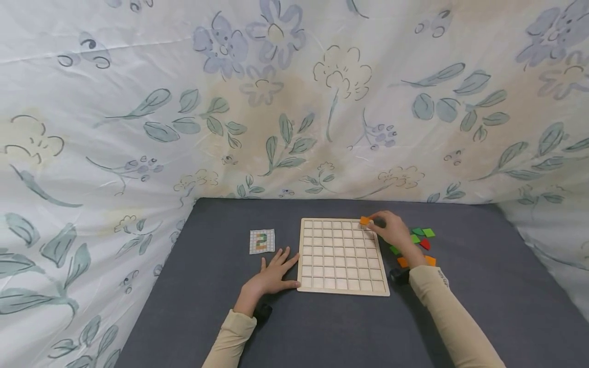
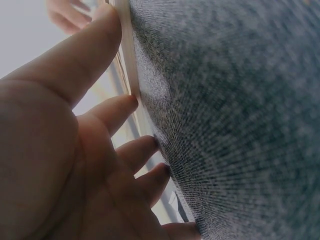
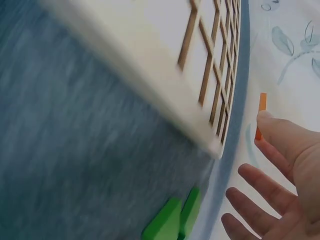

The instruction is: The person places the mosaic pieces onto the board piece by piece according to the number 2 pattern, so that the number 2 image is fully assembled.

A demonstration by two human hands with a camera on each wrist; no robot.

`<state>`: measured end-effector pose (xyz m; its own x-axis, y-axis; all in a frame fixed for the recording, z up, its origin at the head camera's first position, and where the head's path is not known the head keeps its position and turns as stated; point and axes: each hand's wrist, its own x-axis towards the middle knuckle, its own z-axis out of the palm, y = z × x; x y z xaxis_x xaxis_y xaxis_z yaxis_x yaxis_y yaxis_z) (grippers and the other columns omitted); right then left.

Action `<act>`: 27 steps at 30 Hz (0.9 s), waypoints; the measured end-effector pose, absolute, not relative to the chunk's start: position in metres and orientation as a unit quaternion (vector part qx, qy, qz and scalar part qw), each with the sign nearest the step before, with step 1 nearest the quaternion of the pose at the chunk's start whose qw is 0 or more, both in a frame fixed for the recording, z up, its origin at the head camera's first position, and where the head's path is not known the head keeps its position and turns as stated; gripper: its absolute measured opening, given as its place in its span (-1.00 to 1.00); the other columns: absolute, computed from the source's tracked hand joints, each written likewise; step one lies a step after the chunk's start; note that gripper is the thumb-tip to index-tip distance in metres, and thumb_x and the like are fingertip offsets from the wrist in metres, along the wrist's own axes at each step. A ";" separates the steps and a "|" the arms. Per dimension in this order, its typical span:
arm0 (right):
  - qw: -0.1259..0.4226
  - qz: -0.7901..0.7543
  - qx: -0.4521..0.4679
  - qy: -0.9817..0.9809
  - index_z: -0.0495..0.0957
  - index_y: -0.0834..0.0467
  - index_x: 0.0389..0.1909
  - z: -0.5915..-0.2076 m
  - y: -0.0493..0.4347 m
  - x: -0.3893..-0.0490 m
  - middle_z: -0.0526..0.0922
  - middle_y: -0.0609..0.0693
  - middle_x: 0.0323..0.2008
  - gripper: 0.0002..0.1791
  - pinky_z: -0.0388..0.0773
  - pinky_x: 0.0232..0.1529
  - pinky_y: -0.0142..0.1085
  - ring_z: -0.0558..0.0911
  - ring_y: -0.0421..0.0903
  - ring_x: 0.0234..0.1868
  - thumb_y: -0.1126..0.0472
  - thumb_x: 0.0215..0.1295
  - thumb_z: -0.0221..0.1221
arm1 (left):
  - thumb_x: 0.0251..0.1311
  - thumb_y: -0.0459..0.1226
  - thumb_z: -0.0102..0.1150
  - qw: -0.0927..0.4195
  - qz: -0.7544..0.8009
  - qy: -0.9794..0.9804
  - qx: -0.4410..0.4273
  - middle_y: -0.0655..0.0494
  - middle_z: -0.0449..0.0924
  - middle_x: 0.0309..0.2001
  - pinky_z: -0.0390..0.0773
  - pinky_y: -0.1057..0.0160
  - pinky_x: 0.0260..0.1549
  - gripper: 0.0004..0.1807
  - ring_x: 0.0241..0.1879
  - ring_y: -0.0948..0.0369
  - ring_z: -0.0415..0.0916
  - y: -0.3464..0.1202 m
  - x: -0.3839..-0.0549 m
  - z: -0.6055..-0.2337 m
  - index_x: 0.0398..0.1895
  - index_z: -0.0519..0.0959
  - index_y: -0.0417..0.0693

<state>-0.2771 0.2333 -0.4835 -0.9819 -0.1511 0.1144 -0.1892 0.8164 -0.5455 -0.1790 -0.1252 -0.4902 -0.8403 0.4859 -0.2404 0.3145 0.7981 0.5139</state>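
Observation:
A pale wooden grid board (image 1: pixel 340 255) lies on the dark cloth, its square cells bare. My right hand (image 1: pixel 391 228) pinches an orange square tile (image 1: pixel 364 221) between thumb and forefinger, over the board's far right corner. In the right wrist view the tile (image 3: pixel 262 116) is seen edge-on, above the board's level, with the other fingers spread. My left hand (image 1: pixel 271 273) lies at the board's left side, fingers spread; the thumb and forefinger touch its edge. In the left wrist view, thumb and fingertips (image 2: pixel 131 100) meet the board's side and the cloth.
Green tiles (image 1: pixel 415 238), a red tile (image 1: pixel 425 244) and orange tiles (image 1: pixel 430 260) lie right of the board, partly behind the right forearm. A small printed pattern card (image 1: pixel 262 241) lies to its left. Floral fabric (image 1: pixel 294 102) hangs behind the table.

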 end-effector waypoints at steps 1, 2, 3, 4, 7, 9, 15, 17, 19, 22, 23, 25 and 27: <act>0.034 0.294 0.094 -0.951 0.55 0.20 0.00 -0.483 0.231 -0.277 0.40 0.32 0.13 -0.61 0.35 0.00 0.23 0.37 0.33 0.13 0.07 0.24 0.20 | 0.19 0.07 0.10 0.184 0.234 0.930 0.215 -0.09 -0.22 0.47 -0.36 -0.39 0.21 -0.17 0.45 -0.09 -0.35 -0.125 -0.179 -0.491 0.46 0.03 0.07; 0.036 0.297 0.097 -0.949 0.56 0.20 0.00 -0.482 0.230 -0.276 0.41 0.32 0.13 -0.62 0.36 -0.01 0.23 0.37 0.33 0.13 0.06 0.24 0.20 | 0.19 0.07 0.10 0.185 0.234 0.930 0.216 -0.09 -0.22 0.47 -0.36 -0.39 0.22 -0.17 0.45 -0.09 -0.35 -0.125 -0.179 -0.491 0.46 0.02 0.07; 0.037 0.303 0.101 -0.947 0.56 0.20 -0.01 -0.482 0.228 -0.277 0.41 0.32 0.12 -0.62 0.36 -0.02 0.23 0.38 0.33 0.12 0.07 0.23 0.21 | 0.19 0.07 0.10 0.185 0.235 0.930 0.216 -0.09 -0.22 0.47 -0.36 -0.39 0.22 -0.17 0.45 -0.09 -0.35 -0.125 -0.179 -0.491 0.46 0.02 0.07; 0.040 0.307 0.105 -0.945 0.57 0.20 -0.01 -0.482 0.226 -0.277 0.41 0.32 0.12 -0.62 0.37 -0.02 0.22 0.38 0.32 0.12 0.07 0.23 0.21 | 0.19 0.07 0.10 0.185 0.234 0.930 0.216 -0.09 -0.22 0.47 -0.36 -0.39 0.22 -0.17 0.45 -0.09 -0.35 -0.125 -0.179 -0.491 0.46 0.02 0.07; 0.045 0.318 0.115 -0.940 0.57 0.19 -0.02 -0.483 0.222 -0.278 0.42 0.31 0.12 -0.63 0.38 -0.04 0.22 0.39 0.31 0.11 0.07 0.22 0.21 | 0.19 0.07 0.10 0.184 0.234 0.930 0.217 -0.09 -0.22 0.47 -0.35 -0.39 0.22 -0.17 0.45 -0.09 -0.34 -0.125 -0.179 -0.492 0.46 0.02 0.07; 0.046 0.324 0.119 -0.937 0.57 0.18 -0.02 -0.485 0.218 -0.280 0.42 0.30 0.13 -0.63 0.39 -0.05 0.21 0.40 0.31 0.10 0.05 0.23 0.21 | 0.19 0.07 0.10 0.183 0.233 0.930 0.217 -0.09 -0.22 0.47 -0.35 -0.39 0.22 -0.17 0.45 -0.09 -0.34 -0.125 -0.179 -0.492 0.46 0.02 0.07; 0.025 0.325 0.112 -0.939 0.54 0.13 0.03 -0.492 0.209 -0.286 0.38 0.25 0.17 -0.59 0.39 -0.04 0.20 0.40 0.29 0.11 -0.01 0.25 0.17 | 0.19 0.07 0.11 0.183 0.235 0.931 0.212 -0.08 -0.21 0.47 -0.35 -0.38 0.22 -0.17 0.45 -0.08 -0.34 -0.126 -0.180 -0.491 0.46 0.03 0.08; 0.015 0.325 0.112 -0.939 0.53 0.12 0.05 -0.493 0.206 -0.286 0.39 0.24 0.17 -0.59 0.39 -0.03 0.20 0.40 0.28 0.12 -0.02 0.26 0.16 | 0.18 0.07 0.11 0.184 0.235 0.931 0.211 -0.08 -0.21 0.47 -0.35 -0.38 0.23 -0.17 0.45 -0.08 -0.35 -0.126 -0.180 -0.491 0.46 0.03 0.08; 0.010 0.327 0.116 -0.938 0.54 0.12 0.05 -0.492 0.203 -0.286 0.40 0.24 0.16 -0.59 0.39 -0.02 0.20 0.40 0.27 0.12 -0.01 0.27 0.16 | 0.18 0.07 0.11 0.185 0.234 0.931 0.211 -0.08 -0.21 0.47 -0.35 -0.38 0.23 -0.17 0.45 -0.08 -0.35 -0.126 -0.180 -0.492 0.46 0.03 0.09; 0.008 0.334 0.124 -0.934 0.55 0.13 0.04 -0.490 0.197 -0.284 0.42 0.25 0.14 -0.61 0.38 0.00 0.19 0.40 0.27 0.12 0.03 0.26 0.17 | 0.18 0.08 0.10 0.185 0.232 0.931 0.213 -0.07 -0.22 0.47 -0.34 -0.38 0.23 -0.17 0.45 -0.08 -0.34 -0.126 -0.181 -0.492 0.46 0.02 0.09; 0.009 0.334 0.127 -0.934 0.55 0.14 0.03 -0.490 0.196 -0.284 0.43 0.25 0.13 -0.62 0.38 0.00 0.19 0.41 0.27 0.12 0.04 0.26 0.17 | 0.18 0.08 0.10 0.184 0.231 0.931 0.213 -0.08 -0.22 0.47 -0.34 -0.38 0.22 -0.17 0.45 -0.08 -0.34 -0.126 -0.181 -0.493 0.46 0.03 0.09; 0.009 0.334 0.130 -0.934 0.56 0.14 0.03 -0.488 0.192 -0.284 0.43 0.25 0.13 -0.61 0.39 -0.01 0.19 0.42 0.27 0.10 0.03 0.25 0.18 | 0.18 0.09 0.09 0.184 0.231 0.931 0.214 -0.08 -0.22 0.47 -0.34 -0.38 0.22 -0.17 0.45 -0.08 -0.34 -0.126 -0.181 -0.493 0.46 0.03 0.09; 0.011 0.330 0.133 -0.935 0.56 0.13 0.02 -0.488 0.188 -0.284 0.44 0.25 0.12 -0.61 0.41 -0.03 0.18 0.44 0.26 0.09 0.03 0.25 0.19 | 0.18 0.09 0.09 0.183 0.231 0.931 0.214 -0.08 -0.22 0.47 -0.34 -0.38 0.23 -0.17 0.45 -0.08 -0.34 -0.126 -0.181 -0.493 0.46 0.02 0.09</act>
